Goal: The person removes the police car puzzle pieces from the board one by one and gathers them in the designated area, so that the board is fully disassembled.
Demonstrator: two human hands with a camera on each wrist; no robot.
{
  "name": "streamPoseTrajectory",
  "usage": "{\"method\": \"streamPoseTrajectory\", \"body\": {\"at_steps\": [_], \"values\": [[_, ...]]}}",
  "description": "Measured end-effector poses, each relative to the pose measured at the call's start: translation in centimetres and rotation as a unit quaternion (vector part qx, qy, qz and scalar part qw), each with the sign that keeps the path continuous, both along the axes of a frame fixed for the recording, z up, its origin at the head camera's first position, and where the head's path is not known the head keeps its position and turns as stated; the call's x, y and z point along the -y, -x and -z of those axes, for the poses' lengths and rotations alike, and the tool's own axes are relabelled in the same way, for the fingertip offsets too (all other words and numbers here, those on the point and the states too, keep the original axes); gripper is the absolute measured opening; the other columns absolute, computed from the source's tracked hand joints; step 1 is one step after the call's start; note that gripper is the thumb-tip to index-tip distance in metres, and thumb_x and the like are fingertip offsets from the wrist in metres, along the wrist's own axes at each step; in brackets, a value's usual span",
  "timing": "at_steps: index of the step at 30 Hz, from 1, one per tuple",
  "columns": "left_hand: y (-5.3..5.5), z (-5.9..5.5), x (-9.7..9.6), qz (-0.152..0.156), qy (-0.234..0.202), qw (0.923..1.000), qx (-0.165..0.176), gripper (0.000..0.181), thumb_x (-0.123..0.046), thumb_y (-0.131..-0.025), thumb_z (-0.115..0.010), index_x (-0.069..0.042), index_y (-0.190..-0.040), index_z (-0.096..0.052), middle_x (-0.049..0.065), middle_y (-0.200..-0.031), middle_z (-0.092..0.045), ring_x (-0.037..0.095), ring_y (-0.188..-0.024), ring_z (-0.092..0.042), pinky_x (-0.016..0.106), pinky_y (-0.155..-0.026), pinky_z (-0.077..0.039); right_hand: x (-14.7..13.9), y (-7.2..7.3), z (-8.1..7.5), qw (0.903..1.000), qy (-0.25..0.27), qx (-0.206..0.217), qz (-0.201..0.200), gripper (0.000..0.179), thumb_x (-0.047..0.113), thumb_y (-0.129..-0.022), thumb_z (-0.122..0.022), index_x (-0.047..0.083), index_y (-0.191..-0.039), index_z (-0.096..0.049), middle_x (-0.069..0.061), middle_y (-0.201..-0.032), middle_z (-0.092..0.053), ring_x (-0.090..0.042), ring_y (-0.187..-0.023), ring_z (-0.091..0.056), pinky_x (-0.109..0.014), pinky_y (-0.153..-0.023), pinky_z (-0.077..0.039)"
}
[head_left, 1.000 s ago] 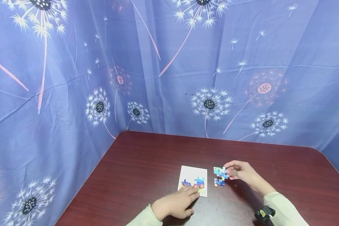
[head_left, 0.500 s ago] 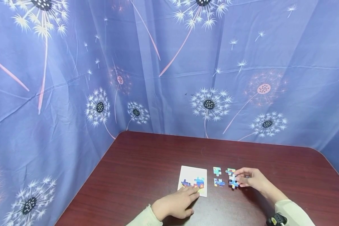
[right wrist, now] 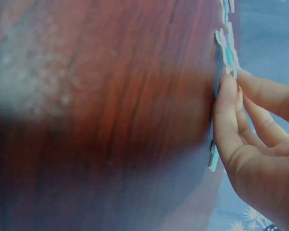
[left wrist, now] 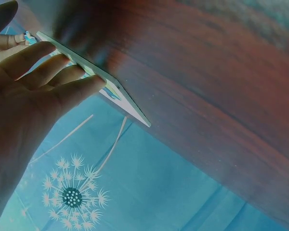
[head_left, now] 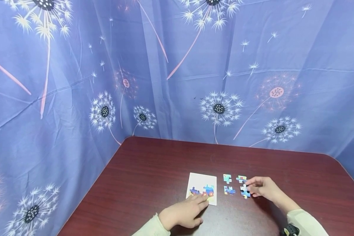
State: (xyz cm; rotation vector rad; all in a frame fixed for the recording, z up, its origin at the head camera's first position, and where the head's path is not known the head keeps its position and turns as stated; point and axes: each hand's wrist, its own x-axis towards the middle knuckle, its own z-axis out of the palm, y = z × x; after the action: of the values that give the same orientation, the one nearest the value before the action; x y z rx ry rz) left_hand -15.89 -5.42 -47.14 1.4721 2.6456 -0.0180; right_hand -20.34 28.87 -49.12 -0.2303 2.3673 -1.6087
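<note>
My left hand [head_left: 186, 210] rests with its fingers extended on the lower edge of a white puzzle board [head_left: 202, 178]. Part of a picture in blue, red and yellow shows on the board past the fingertips, and the rest lies under the hand. To the right, my right hand [head_left: 266, 190] pinches a blue-and-white jigsaw piece [head_left: 245, 192] between thumb and fingers, low over the table. In the right wrist view, the thumb and fingers [right wrist: 227, 91] meet at the edge of thin pieces. A second piece [head_left: 241, 179] lies just beyond the held one.
Two more jigsaw pieces, one greenish [head_left: 227, 178] and one blue [head_left: 229, 190], lie between the board and the right hand. The dark red wooden table [head_left: 153, 170] reaches back to a blue dandelion-print curtain [head_left: 177, 98].
My right hand has moved right with jigsaw pieces, away from the two left ones. One piece now lies apart, and the held piece has turned slightly. The left hand stays still.
</note>
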Motion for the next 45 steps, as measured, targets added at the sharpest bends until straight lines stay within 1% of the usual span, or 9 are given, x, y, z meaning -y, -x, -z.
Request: {"method": "streamPoseTrajectory", "body": {"at_steps": [7,10,15,21,35,41,45], "values": [[0.0,0.1,0.0,-0.003,0.002,1.0,0.004,0.055,-0.03,-0.092,-0.061,-0.004,-0.139,-0.048,0.009,-0.147,-0.043,0.021,-0.136,-0.038,0.034,-0.11,-0.034,0.4,0.0,0.4,0.9995,-0.014,-0.021,0.017,0.022,-0.006,-0.084,-0.063,-0.019,-0.101,-0.06,-0.015,-0.084,-0.067,-0.014,-0.069,-0.064,-0.031,-0.061,-0.058],[0.0,0.2,0.0,-0.004,0.002,1.0,0.007,0.056,-0.03,-0.092,-0.061,-0.004,-0.14,-0.048,0.009,-0.147,-0.043,0.022,-0.137,-0.037,0.035,-0.11,-0.034,0.6,-0.1,0.4,0.9991,-0.024,-0.024,0.025,0.02,-0.005,-0.085,-0.063,-0.018,-0.1,-0.061,-0.014,-0.082,-0.067,-0.014,-0.068,-0.064,-0.03,-0.06,-0.058],[0.1,0.2,0.0,0.001,0.002,1.0,-0.002,0.056,-0.03,-0.092,-0.061,-0.004,-0.139,-0.048,0.01,-0.147,-0.043,0.022,-0.136,-0.038,0.034,-0.11,-0.034,0.7,-0.1,0.2,0.9983,-0.035,-0.027,0.039,0.017,-0.004,-0.087,-0.061,-0.017,-0.099,-0.063,-0.014,-0.082,-0.067,-0.016,-0.068,-0.065,-0.031,-0.06,-0.058],[0.2,0.2,-0.1,0.001,0.004,1.0,-0.009,0.056,-0.03,-0.092,-0.062,-0.004,-0.139,-0.048,0.009,-0.147,-0.042,0.021,-0.135,-0.038,0.033,-0.11,-0.034,0.7,0.0,0.2,0.9976,-0.038,-0.04,0.042,0.015,-0.006,-0.086,-0.059,-0.017,-0.097,-0.063,-0.018,-0.084,-0.069,-0.016,-0.069,-0.066,-0.031,-0.06,-0.058],[0.1,0.4,-0.1,-0.01,-0.003,0.9998,0.017,0.057,-0.03,-0.092,-0.062,-0.005,-0.141,-0.047,0.008,-0.148,-0.041,0.022,-0.138,-0.035,0.037,-0.111,-0.033,1.1,-0.1,0.2,0.9957,-0.059,-0.032,0.065,0.013,-0.007,-0.085,-0.06,-0.015,-0.095,-0.064,-0.014,-0.081,-0.069,-0.019,-0.066,-0.065,-0.031,-0.058,-0.057],[0.2,0.5,-0.1,-0.002,0.0,1.0,-0.004,0.057,-0.03,-0.092,-0.062,-0.004,-0.14,-0.047,0.008,-0.147,-0.042,0.021,-0.136,-0.037,0.034,-0.11,-0.034,1.1,0.0,-0.2,0.9956,-0.059,-0.031,0.066,0.015,-0.007,-0.086,-0.061,-0.015,-0.098,-0.064,-0.016,-0.085,-0.069,-0.02,-0.07,-0.066,-0.032,-0.06,-0.058],[0.1,0.4,-0.1,-0.005,-0.003,1.0,0.004,0.057,-0.03,-0.091,-0.062,-0.004,-0.14,-0.048,0.008,-0.146,-0.043,0.022,-0.136,-0.037,0.036,-0.111,-0.034,1.3,0.1,-0.5,0.9961,-0.059,-0.041,0.052,0.016,-0.004,-0.087,-0.062,-0.014,-0.1,-0.064,-0.017,-0.086,-0.069,-0.019,-0.069,-0.065,-0.032,-0.06,-0.057]]}}
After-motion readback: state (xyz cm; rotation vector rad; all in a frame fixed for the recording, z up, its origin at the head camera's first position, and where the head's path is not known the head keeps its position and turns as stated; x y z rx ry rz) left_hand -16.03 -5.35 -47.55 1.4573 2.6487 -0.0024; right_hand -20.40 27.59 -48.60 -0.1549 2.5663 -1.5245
